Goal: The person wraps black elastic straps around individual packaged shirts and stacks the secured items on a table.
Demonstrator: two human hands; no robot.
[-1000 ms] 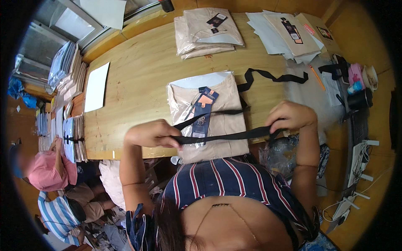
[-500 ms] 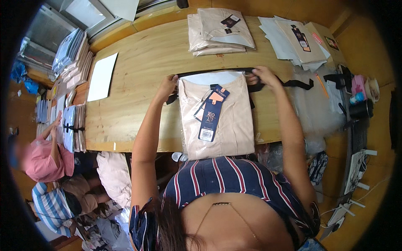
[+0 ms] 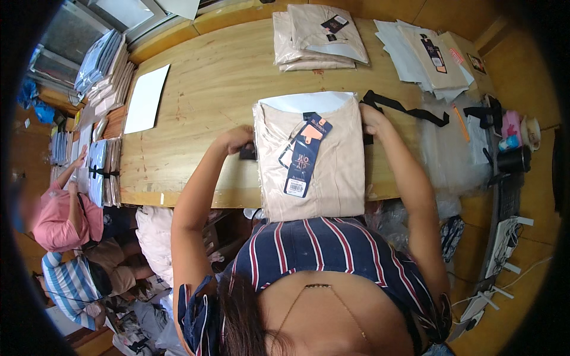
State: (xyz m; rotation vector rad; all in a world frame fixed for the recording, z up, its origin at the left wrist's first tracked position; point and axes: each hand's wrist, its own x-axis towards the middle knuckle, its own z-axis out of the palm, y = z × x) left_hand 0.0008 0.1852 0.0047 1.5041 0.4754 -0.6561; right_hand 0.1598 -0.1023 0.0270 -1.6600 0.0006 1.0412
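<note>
In front of me a stack of folded beige garments in clear plastic (image 3: 338,160), with white board at its far end, reaches from the table to my striped top. Dark blue hang tags (image 3: 301,169) lie on it. At its left edge my left hand (image 3: 237,140) is closed on a black fabric strip (image 3: 247,153). My right hand (image 3: 370,120) is closed on the strip at the right edge, its fingers partly hidden by the stack. The strip's loose tail (image 3: 409,110) trails to the right over the table. Its middle is out of sight behind the stack.
More bagged beige garments (image 3: 317,38) lie at the far side of the wooden table (image 3: 208,107). A white board (image 3: 147,99) is at left, papers (image 3: 395,53) and a pencil (image 3: 461,123) at right. Two people (image 3: 71,216) stand at the left by stacked garments.
The strip has gone from the stack's far edge to behind the stack. Both my hands have come nearer, the left one more. The view has shifted slightly.
</note>
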